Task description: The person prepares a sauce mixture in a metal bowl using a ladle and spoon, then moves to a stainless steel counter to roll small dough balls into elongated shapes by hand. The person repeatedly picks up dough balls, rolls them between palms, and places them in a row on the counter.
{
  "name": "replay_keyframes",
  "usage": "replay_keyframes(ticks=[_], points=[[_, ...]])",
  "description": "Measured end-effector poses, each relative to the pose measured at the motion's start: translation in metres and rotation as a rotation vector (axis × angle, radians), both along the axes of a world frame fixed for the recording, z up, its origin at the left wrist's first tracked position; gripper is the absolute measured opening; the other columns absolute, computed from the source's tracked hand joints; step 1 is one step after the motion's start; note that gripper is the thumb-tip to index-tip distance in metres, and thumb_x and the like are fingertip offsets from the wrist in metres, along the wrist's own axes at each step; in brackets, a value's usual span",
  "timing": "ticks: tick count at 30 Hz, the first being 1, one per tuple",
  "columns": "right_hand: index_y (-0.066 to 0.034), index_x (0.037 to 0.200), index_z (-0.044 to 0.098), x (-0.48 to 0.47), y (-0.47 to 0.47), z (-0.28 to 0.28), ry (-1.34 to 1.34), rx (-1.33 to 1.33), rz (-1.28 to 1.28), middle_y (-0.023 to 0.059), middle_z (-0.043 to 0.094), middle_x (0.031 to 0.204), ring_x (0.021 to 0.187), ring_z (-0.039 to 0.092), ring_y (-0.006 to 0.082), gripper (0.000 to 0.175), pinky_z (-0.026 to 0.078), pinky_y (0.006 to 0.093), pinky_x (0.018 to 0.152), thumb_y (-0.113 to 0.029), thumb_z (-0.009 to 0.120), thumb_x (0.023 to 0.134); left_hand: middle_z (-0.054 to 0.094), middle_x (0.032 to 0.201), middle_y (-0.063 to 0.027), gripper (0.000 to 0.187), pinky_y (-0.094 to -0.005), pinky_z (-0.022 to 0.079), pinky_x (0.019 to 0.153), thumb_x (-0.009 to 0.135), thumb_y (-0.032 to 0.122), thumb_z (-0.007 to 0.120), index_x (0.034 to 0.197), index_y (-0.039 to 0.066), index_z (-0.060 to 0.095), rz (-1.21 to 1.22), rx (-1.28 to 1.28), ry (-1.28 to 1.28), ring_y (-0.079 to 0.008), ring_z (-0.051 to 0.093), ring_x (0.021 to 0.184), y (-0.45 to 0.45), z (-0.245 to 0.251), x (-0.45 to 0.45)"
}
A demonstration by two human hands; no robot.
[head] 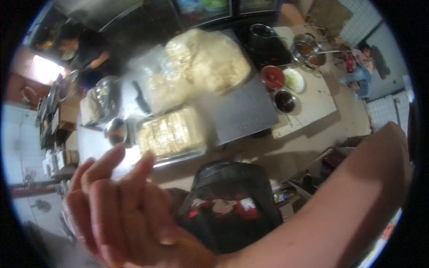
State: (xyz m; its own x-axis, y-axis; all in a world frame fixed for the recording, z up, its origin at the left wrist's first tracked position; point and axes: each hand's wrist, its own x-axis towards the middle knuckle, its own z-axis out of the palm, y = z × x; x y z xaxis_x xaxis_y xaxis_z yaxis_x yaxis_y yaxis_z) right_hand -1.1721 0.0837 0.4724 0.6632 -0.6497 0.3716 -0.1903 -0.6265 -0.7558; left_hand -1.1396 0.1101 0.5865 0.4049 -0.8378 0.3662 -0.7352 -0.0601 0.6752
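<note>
My right hand (124,204) is raised close to the camera at the lower left, its forearm crossing from the right edge. Its fingers are loosely bent and partly apart, with nothing visible in them. My left hand is out of view. Beyond the fingers, on a metal table, lies a tray of pale strips or folded pieces (171,132) under shiny plastic film. Behind it rests a large pale mass, probably dough (214,63), partly wrapped in clear plastic. A dark-bladed knife or scraper (141,97) lies to its left.
On a white board (311,104) at right are a bowl of red sauce (273,77), a bowl of chopped greenery (294,80), a dark-filled bowl (284,101) and a metal pot (305,50). A metal bowl (116,131) stands left. People are at the upper left and far right.
</note>
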Motion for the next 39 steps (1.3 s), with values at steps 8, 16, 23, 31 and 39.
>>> replay_keyframes(ticks=[8, 16, 23, 31, 39], points=[[-0.0105, 0.134, 0.053, -0.006, 0.004, -0.006, 0.020, 0.037, -0.009, 0.0128, 0.058, 0.120, 0.113, 0.056, 0.0308, 0.040, 0.048, 0.0422, 0.097, -0.015, 0.061, 0.095, 0.066, 0.113, -0.0087, 0.018, -0.0398, 0.055, 0.091, 0.098, 0.023, 0.064, 0.108, 0.008, 0.066, -0.297, -0.135, -0.016, -0.0251, 0.065, 0.104, -0.023, -0.025, 0.019], [-0.0093, 0.142, 0.053, 0.035, -0.026, 0.005, 0.213, 0.065, 0.089, 0.0139, 0.059, 0.126, 0.118, 0.056, 0.0330, 0.050, 0.048, 0.0439, 0.101, -0.012, 0.062, 0.093, 0.061, 0.111, -0.0097, 0.024, -0.0484, 0.050, 0.101, 0.095, 0.031, 0.065, 0.103, 0.009, 0.063, -0.835, -0.297, 0.430, -0.0330, 0.062, 0.111, -0.031, -0.046, 0.113], [-0.0082, 0.149, 0.053, 0.131, -0.097, -0.030, 0.512, 0.109, 0.162, 0.0148, 0.060, 0.131, 0.122, 0.056, 0.0349, 0.058, 0.048, 0.0453, 0.105, -0.009, 0.063, 0.091, 0.057, 0.110, -0.0106, 0.030, -0.0558, 0.046, 0.109, 0.092, 0.038, 0.066, 0.098, 0.010, 0.059, -0.901, 0.058, 1.318, -0.0399, 0.059, 0.118, -0.093, -0.164, 0.250], [0.0029, 0.120, 0.072, 0.317, -0.162, -0.112, 0.515, 0.077, 0.278, 0.0255, 0.073, 0.117, 0.112, 0.071, 0.0387, 0.038, 0.055, 0.0462, 0.096, -0.005, 0.065, 0.083, 0.061, 0.116, -0.0165, 0.030, -0.0535, 0.047, 0.110, 0.099, 0.034, 0.061, 0.103, 0.005, 0.064, -0.614, 0.177, 1.586, -0.0397, 0.061, 0.124, -0.131, -0.241, 0.415], [-0.0122, 0.159, 0.041, 0.435, -0.177, -0.109, 0.535, 0.454, 0.553, 0.0288, 0.061, 0.137, 0.128, 0.061, 0.0421, 0.081, 0.051, 0.0476, 0.105, 0.009, 0.059, 0.083, 0.064, 0.118, -0.0149, 0.038, -0.0446, 0.050, 0.108, 0.095, 0.024, 0.074, 0.122, 0.000, 0.061, -0.456, 0.110, 1.566, -0.0294, 0.064, 0.120, -0.106, -0.283, 0.519]])
